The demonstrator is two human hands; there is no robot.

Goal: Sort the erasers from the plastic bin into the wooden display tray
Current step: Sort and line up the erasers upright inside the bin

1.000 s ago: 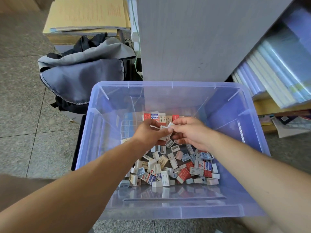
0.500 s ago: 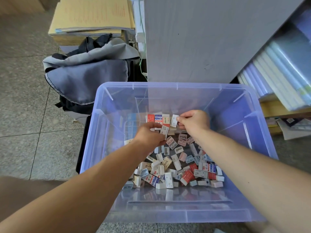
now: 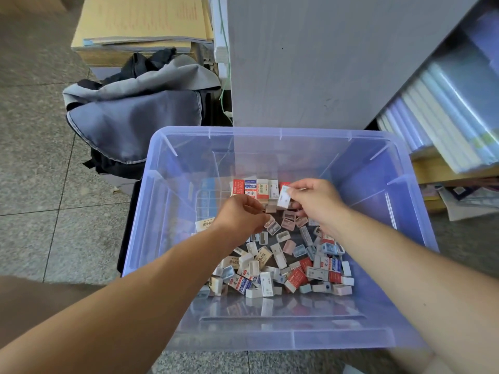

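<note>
Mid-frame, inside the plastic bin (image 3: 162, 211), the right hand (image 3: 316, 203) pinches a white eraser (image 3: 283, 197) in a narrow grip beside a standing row of erasers (image 3: 255, 188). The left hand (image 3: 241, 218) curls above the loose erasers (image 3: 283, 268); I cannot tell whether its grip holds anything.

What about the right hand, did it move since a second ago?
Yes. The right hand, pinching an eraser, has moved away from the left hand, toward the row of standing erasers at the far side of the bin.
</note>
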